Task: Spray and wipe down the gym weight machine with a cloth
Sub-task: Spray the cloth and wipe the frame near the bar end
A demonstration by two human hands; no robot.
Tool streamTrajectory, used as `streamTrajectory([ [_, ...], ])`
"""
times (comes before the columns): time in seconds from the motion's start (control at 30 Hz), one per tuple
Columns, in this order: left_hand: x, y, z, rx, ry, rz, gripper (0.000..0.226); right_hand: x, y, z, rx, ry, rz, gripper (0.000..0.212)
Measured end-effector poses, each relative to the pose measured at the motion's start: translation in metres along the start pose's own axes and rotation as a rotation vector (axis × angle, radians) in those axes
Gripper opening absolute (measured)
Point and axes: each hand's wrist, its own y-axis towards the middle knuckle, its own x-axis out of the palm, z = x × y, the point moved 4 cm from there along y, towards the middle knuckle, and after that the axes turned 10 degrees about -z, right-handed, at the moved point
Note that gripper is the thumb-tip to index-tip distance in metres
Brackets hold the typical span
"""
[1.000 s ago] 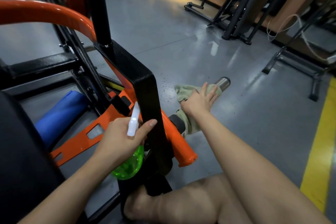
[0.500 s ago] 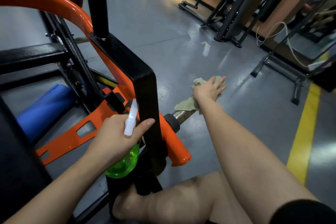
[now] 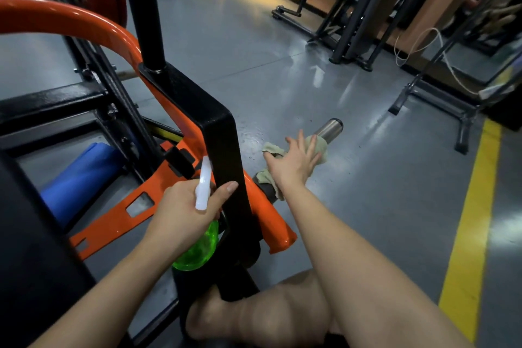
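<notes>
While wiping, my right hand (image 3: 293, 165), fingers (image 3: 310, 148) spread flat, presses cloth (image 3: 322, 151) onto steel peg (image 3: 330, 126); left hand (image 3: 183, 212), short of the peg, grips spray bottle (image 3: 197, 253), likely kept ready for respraying.

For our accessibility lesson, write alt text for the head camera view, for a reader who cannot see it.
A person's right hand presses a green cloth over a steel peg on an orange and black gym machine, while the left hand grips a green spray bottle. A grey floor with a yellow line lies beyond.
</notes>
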Motion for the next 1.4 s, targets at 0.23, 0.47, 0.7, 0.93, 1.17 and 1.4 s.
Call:
streamTrajectory([
  [0.23,0.002,0.0,0.001,0.009,0.017,0.005,0.067,-0.002,0.014,0.012,0.288,0.498,0.127,0.125],
  [0.47,0.001,0.002,-0.003,0.019,0.014,-0.009,0.07,-0.006,0.028,0.026,0.533,0.834,0.106,0.116],
  [0.7,0.001,0.003,-0.003,0.009,0.01,-0.038,0.074,-0.004,0.021,0.028,0.512,0.925,0.114,0.106],
  [0.93,0.001,0.0,-0.001,0.035,-0.004,-0.03,0.074,0.016,-0.018,0.026,0.497,1.005,0.014,0.079],
  [1.17,0.004,-0.004,0.004,0.009,-0.029,-0.025,0.066,0.025,-0.027,0.026,0.449,0.925,-0.069,0.08],
  [1.4,0.004,-0.003,0.002,0.002,-0.023,0.003,0.072,-0.006,0.011,0.013,0.407,0.414,-0.005,0.118],
])
